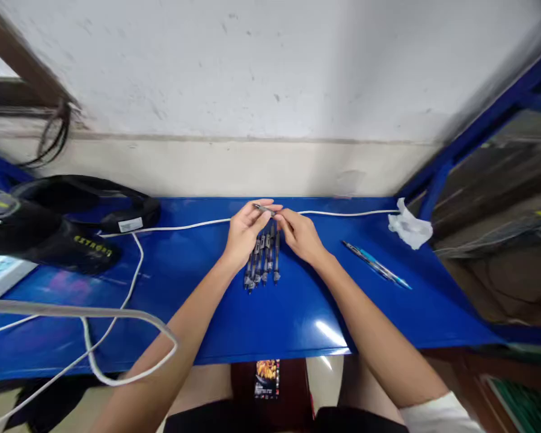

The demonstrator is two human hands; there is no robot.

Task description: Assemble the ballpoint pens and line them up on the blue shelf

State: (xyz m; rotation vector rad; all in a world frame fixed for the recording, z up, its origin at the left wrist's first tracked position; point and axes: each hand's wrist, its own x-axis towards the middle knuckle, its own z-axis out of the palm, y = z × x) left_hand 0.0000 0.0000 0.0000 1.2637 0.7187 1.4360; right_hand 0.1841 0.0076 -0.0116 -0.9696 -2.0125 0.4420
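Observation:
My left hand [244, 231] and my right hand [300, 234] meet over the middle of a blue table [293, 313]. Together they pinch a small grey pen part [265, 209] between their fingertips, held level above the table. Just below the hands lies a row of several dark pens [264, 260], side by side and pointing toward me. Both hands have curled fingers closed on the part.
Blue pens [376, 264] lie to the right, and a crumpled white tissue [409, 227] sits at the far right. A white cable [135, 270] runs across the table and loops at the front left. A black bag [49, 231] sits at the left. A white wall stands behind.

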